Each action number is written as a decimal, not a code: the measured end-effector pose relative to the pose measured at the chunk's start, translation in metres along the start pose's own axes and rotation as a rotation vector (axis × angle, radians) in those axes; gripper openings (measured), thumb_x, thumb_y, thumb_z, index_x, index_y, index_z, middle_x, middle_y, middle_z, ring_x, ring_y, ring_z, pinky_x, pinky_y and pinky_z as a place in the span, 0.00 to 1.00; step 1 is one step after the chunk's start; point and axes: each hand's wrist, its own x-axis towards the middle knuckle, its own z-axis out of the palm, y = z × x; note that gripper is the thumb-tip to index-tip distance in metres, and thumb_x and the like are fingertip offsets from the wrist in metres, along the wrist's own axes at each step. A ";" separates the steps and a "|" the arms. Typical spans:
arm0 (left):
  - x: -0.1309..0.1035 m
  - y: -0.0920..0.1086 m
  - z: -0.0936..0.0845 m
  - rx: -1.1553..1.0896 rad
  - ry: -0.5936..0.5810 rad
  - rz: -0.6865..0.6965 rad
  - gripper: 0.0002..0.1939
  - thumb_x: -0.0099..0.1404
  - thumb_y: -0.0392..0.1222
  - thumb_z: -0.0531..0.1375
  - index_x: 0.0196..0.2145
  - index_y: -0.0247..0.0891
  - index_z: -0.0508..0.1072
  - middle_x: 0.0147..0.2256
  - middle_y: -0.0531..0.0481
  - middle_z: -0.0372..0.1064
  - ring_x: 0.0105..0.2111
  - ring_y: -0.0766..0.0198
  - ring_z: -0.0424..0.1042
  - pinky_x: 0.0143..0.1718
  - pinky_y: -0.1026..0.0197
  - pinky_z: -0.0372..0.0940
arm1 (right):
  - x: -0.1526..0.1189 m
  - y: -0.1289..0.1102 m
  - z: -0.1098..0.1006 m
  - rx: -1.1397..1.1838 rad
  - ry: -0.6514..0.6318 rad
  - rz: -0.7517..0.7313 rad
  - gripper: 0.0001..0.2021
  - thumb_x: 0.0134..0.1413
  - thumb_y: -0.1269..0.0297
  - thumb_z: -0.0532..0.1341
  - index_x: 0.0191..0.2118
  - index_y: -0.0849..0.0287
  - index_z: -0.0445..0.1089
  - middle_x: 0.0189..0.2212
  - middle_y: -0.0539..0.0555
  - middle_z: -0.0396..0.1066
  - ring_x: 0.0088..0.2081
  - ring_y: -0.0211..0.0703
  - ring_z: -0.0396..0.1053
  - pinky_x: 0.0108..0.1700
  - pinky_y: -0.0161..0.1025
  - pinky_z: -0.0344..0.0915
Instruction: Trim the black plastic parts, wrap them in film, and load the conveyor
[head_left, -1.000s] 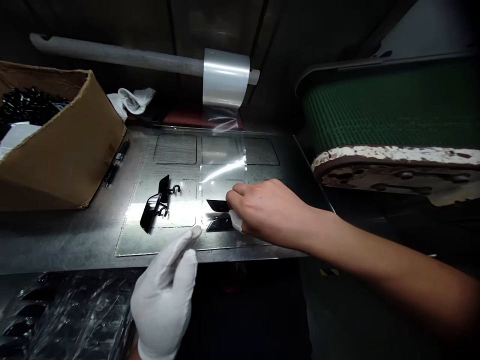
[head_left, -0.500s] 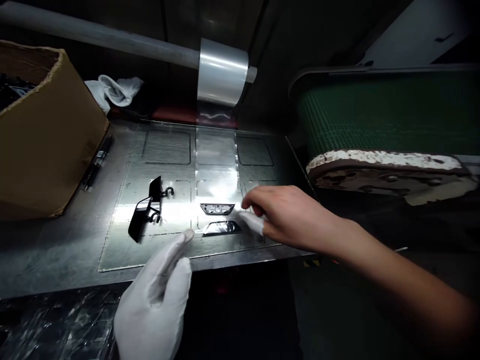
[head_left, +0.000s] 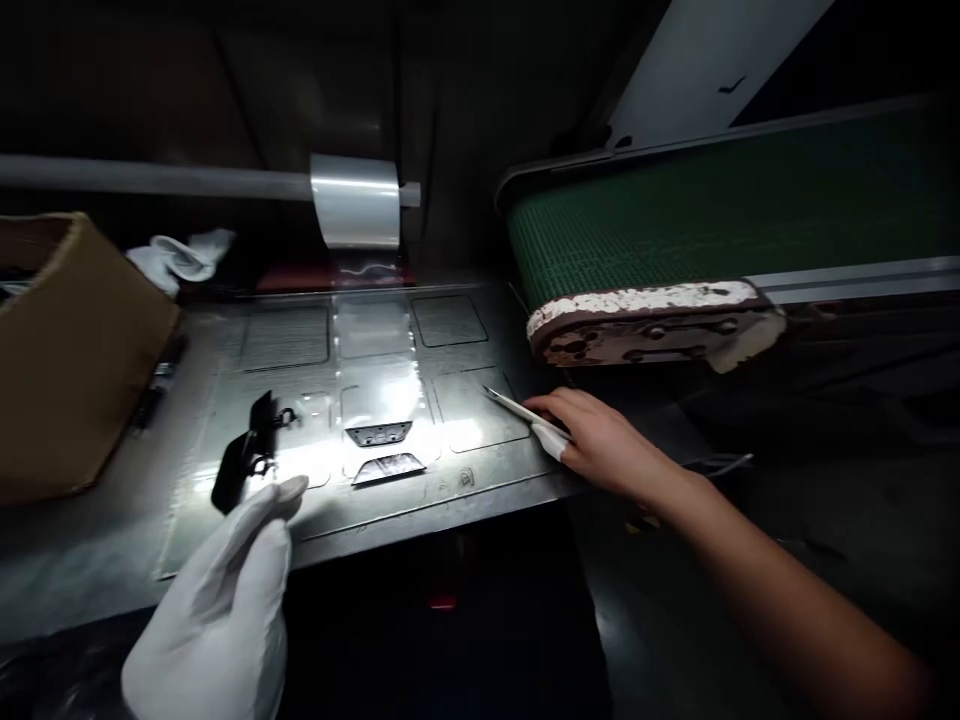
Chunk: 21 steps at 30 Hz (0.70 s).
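Note:
My left hand (head_left: 217, 620), in a white glove, hovers at the table's front edge. Its fingers are stretched forward, thumb slightly apart, with nothing seen in them. Just beyond are black parts with flat plates and small hooks (head_left: 244, 460). My right hand (head_left: 592, 435) is bare except for a white finger cover. It is closed around a slender pointed tool (head_left: 514, 407), its tip aimed left over the metal sheet; its exact kind is unclear. Two small dark trapezoid pieces lie between my hands: one with a detailed face (head_left: 379, 434) touching the clear film, the other shiny (head_left: 388, 468).
A roll of clear film (head_left: 356, 205) on a bar feeds a strip (head_left: 375, 345) down the metal sheet (head_left: 480, 490). At left stand a cardboard box (head_left: 82, 370), black pens (head_left: 157, 385) and a white cloth (head_left: 184, 262). A green conveyor belt (head_left: 675, 220) juts in at right.
My right hand has moved away from the trapezoid pieces to the right, and the pointed tool now shows in it. My left hand has shifted left. The view has turned rightward.

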 end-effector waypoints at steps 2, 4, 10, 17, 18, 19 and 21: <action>0.016 0.000 -0.003 0.176 -0.057 0.238 0.17 0.66 0.49 0.68 0.51 0.46 0.80 0.50 0.49 0.80 0.53 0.49 0.78 0.64 0.41 0.68 | 0.002 -0.002 -0.001 -0.006 -0.014 0.004 0.21 0.54 0.75 0.55 0.54 0.57 0.70 0.46 0.57 0.71 0.46 0.52 0.73 0.49 0.48 0.71; 0.035 0.001 -0.004 0.413 -0.213 0.476 0.15 0.70 0.46 0.65 0.53 0.47 0.79 0.57 0.51 0.76 0.61 0.50 0.70 0.69 0.41 0.62 | 0.005 -0.006 -0.003 0.023 0.020 -0.018 0.18 0.59 0.71 0.55 0.54 0.57 0.69 0.49 0.58 0.70 0.45 0.50 0.73 0.47 0.46 0.71; 0.077 0.005 0.010 0.790 -0.535 0.754 0.09 0.72 0.44 0.60 0.44 0.41 0.79 0.65 0.45 0.64 0.74 0.39 0.43 0.69 0.33 0.57 | 0.031 -0.052 -0.013 0.080 0.037 -0.251 0.20 0.70 0.63 0.53 0.63 0.54 0.67 0.50 0.54 0.75 0.49 0.48 0.74 0.49 0.43 0.69; 0.095 0.006 0.017 0.927 -0.717 0.797 0.12 0.67 0.43 0.64 0.47 0.41 0.80 0.66 0.45 0.62 0.71 0.33 0.47 0.69 0.33 0.57 | 0.074 -0.114 -0.014 -0.046 -0.137 -0.433 0.29 0.53 0.78 0.58 0.59 0.51 0.74 0.47 0.50 0.76 0.43 0.46 0.75 0.37 0.38 0.63; 0.096 0.005 0.017 0.925 -0.730 0.794 0.12 0.67 0.43 0.64 0.47 0.41 0.80 0.66 0.46 0.62 0.71 0.34 0.47 0.69 0.34 0.57 | 0.080 -0.120 -0.012 -0.064 -0.150 -0.446 0.30 0.52 0.78 0.58 0.59 0.50 0.74 0.47 0.50 0.76 0.43 0.46 0.75 0.35 0.38 0.61; 0.096 0.005 0.017 0.921 -0.740 0.788 0.11 0.67 0.43 0.64 0.46 0.42 0.80 0.66 0.46 0.62 0.71 0.34 0.47 0.69 0.34 0.57 | 0.084 -0.126 -0.011 -0.078 -0.161 -0.460 0.30 0.51 0.78 0.57 0.59 0.50 0.74 0.47 0.50 0.77 0.42 0.46 0.75 0.34 0.38 0.60; 0.097 0.004 0.016 0.916 -0.760 0.770 0.11 0.68 0.43 0.63 0.47 0.43 0.79 0.66 0.48 0.62 0.72 0.35 0.46 0.69 0.35 0.58 | 0.093 -0.134 -0.007 -0.100 -0.186 -0.490 0.30 0.52 0.78 0.57 0.59 0.49 0.74 0.46 0.50 0.77 0.40 0.45 0.74 0.33 0.39 0.57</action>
